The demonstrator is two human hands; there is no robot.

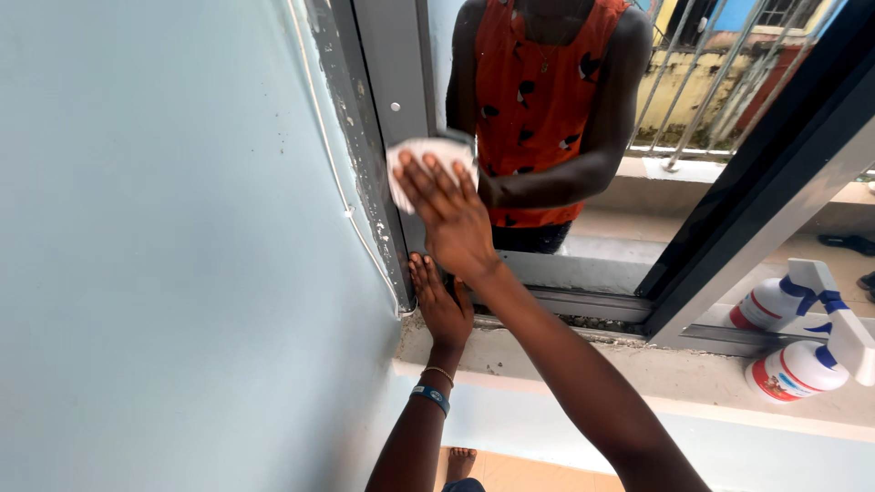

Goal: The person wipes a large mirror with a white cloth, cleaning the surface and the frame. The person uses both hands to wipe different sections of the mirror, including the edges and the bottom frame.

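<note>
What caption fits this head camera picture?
Right hand presses a white cloth against the window glass; left hand rests on the sill.

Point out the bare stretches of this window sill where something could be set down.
The sill is bare between the left hand, braced at its wall-side corner, and the spray bottle lying at the right end. That middle stretch looks like the widest free patch, though the right arm crosses above it. The corner is crowded: the right hand presses a white cloth against the glass there.

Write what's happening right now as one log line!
right hand: presses white cloth on window glass | left hand: rests on sill corner | white spray bottle: lying on sill
</note>
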